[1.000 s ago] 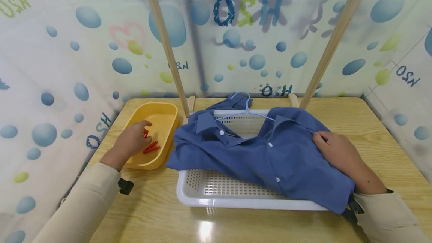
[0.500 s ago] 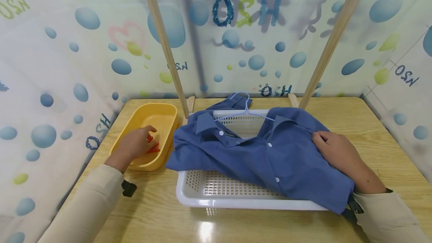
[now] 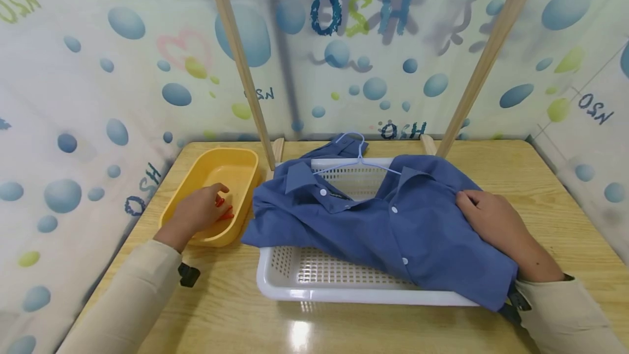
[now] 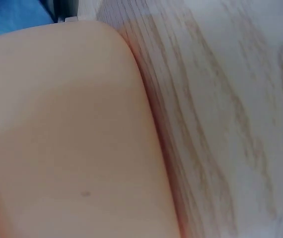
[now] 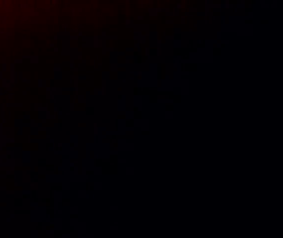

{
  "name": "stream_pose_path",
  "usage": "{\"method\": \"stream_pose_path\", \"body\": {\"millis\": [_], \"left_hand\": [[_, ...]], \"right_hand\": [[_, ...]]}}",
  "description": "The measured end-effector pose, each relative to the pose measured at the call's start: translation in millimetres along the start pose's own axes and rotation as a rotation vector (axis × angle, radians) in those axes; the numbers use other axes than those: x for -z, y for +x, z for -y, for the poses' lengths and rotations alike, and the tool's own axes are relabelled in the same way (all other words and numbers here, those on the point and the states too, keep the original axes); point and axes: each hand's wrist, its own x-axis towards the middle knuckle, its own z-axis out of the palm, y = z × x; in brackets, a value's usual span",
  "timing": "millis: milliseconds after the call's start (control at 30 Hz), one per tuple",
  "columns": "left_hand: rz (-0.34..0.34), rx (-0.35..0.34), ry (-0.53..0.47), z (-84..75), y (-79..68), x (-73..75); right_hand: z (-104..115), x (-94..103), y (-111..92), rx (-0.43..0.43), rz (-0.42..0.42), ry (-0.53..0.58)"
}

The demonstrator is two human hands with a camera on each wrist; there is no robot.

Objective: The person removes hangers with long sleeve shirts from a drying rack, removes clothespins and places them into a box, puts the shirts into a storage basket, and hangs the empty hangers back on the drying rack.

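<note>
In the head view my left hand (image 3: 199, 212) reaches into a yellow bin (image 3: 251, 165), fingers bent over red clothespins (image 3: 226, 214). Some red shows between index finger and thumb; whether they pinch a clothespin is hidden. My right hand (image 3: 491, 220) grips the blue shirt (image 3: 358, 234) near its shoulder, fingers curled under and thumb on the cloth. The shirt lies across a white basket (image 3: 314, 295), with a light-blue hanger (image 3: 360, 160) in its neck. The left wrist view shows the bin's outer wall (image 4: 77, 129) close up; the right wrist view is dark.
Two wooden poles (image 3: 241, 64) rise behind the basket, one on each side. The wooden table (image 3: 231, 310) ends against a patterned backdrop (image 3: 373, 59). The basket stands just right of the bin.
My left hand has shifted slightly right and down inside the bin, covering more of the clothespins. The right hand and shirt have stayed in place.
</note>
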Motion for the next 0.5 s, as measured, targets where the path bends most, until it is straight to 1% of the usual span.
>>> {"method": "stream_pose_path", "body": {"millis": [100,200,267,400,433,500], "left_hand": [[-0.044,-0.003,-0.016,-0.4,-2.0,1.2],[-0.147,-0.022,-0.050,-7.3,-6.5,7.9],[-0.235,-0.044,-0.075,-18.1,-10.6,14.9],[-0.411,-0.135,-0.113,-48.3,-17.7,24.6],[-0.444,-0.169,-0.133,-57.0,-19.4,25.5],[-0.479,-0.234,-0.194,-75.2,-22.6,25.7]], "right_hand": [[1,0.1,0,0.004,-0.002,0.001],[1,-0.2,0,0.007,-0.006,0.005],[2,0.0,-1,0.009,-0.011,0.007],[3,1.1,-2,0.010,-0.011,0.007],[2,1.6,-2,0.011,-0.011,0.005],[2,2.4,-2,0.010,-0.004,0.003]]}}
